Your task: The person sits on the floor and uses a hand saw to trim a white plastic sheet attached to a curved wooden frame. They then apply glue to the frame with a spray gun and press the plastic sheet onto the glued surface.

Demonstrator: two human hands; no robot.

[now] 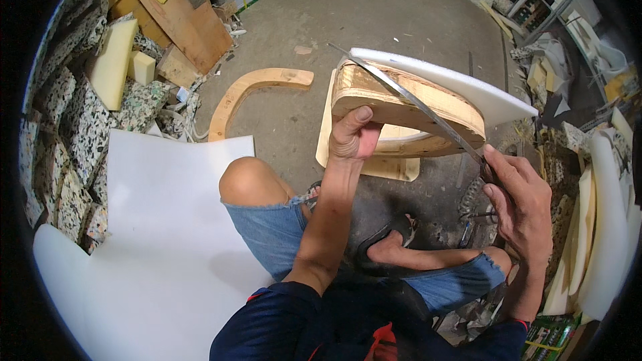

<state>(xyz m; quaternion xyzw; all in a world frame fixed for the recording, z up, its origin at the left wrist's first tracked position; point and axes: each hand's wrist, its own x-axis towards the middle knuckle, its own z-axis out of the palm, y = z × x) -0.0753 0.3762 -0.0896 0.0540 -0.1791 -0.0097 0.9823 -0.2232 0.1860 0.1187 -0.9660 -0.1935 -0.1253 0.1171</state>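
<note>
My left hand (356,135) grips the near edge of a curved wooden frame (418,112), thumb on its face and fingers hidden behind. A white foam sheet (461,81) lies along the frame's far side and sticks out past it to the right. In my right hand (523,195), fingers are closed around the lower end of a long, thin knife (422,108); its handle is mostly hidden. The blade runs slantwise across the frame's upper edge beside the foam, its tip beyond the frame's left end.
A U-shaped wooden piece (237,93) lies on the concrete floor. At my left spreads a large white foam sheet (180,220), with speckled foam scraps (73,100) heaped beyond it. Wooden boards (184,27) lean behind. Foam strips (598,220) stand at right, near a shelf (545,7).
</note>
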